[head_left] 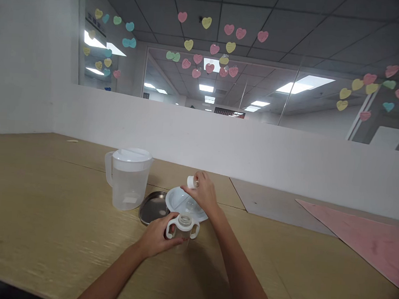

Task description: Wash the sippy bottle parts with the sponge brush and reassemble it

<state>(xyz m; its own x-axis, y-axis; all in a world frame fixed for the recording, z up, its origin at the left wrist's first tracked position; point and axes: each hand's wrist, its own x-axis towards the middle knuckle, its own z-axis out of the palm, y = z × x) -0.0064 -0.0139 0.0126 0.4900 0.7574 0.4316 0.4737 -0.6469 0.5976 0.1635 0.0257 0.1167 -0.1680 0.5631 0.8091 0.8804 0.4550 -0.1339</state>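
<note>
My left hand point(156, 238) grips a small clear baby bottle point(183, 228) with two white handles, standing upright on the wooden table point(47, 212); its mouth is uncovered. My right hand point(203, 194) hovers just above and behind it, pinching a small white cap point(192, 182) between the fingertips. Directly behind the bottle lies a white divided plate point(179, 201), partly hidden by my right hand, resting next to a round metal lid or dish point(152, 206).
A clear plastic pitcher point(127, 177) with a white lid stands to the left of the plates. A pink sheet point(369, 241) lies at the table's right. A white partition wall point(253, 148) runs along the far edge, with glass and paper hearts above.
</note>
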